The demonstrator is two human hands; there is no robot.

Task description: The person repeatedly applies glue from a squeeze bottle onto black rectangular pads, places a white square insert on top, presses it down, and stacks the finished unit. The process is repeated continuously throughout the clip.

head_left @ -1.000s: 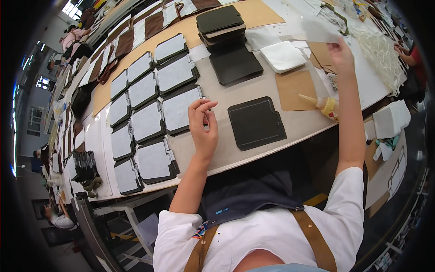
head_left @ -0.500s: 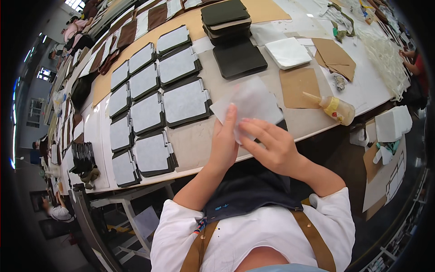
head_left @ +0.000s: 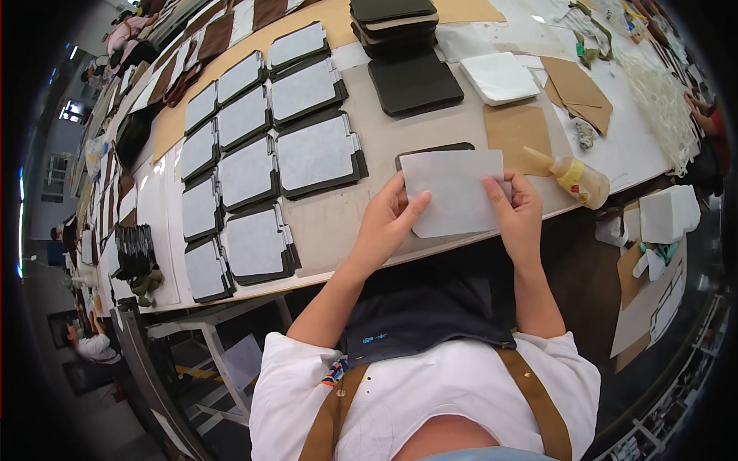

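A thin white sheet (head_left: pixel 455 196) is held up by its two sides over the near edge of the table. My left hand (head_left: pixel 396 207) pinches its left side, thumb on top. At the right side my right hand (head_left: pixel 516 203) grips it the same way. Behind the sheet lies a dark rounded panel (head_left: pixel 436 149), mostly hidden by it. To the left stand rows of dark panels topped with white sheets (head_left: pixel 317 157). Farther back, a dark panel (head_left: pixel 415 83) lies in front of a stack of dark pieces (head_left: pixel 393 23).
Right of my hands, a glue bottle (head_left: pixel 580 182) lies beside a brown card (head_left: pixel 516 138). A pile of white sheets (head_left: pixel 500 78) and more brown cards (head_left: pixel 580 96) lie beyond. At far left a bundle of dark pieces (head_left: pixel 134 252) hangs near the table edge. Other people work around the room.
The white sheet was tilted and bunched between both hands; now it is spread flat toward me. My hands have moved apart, the right one to the right.
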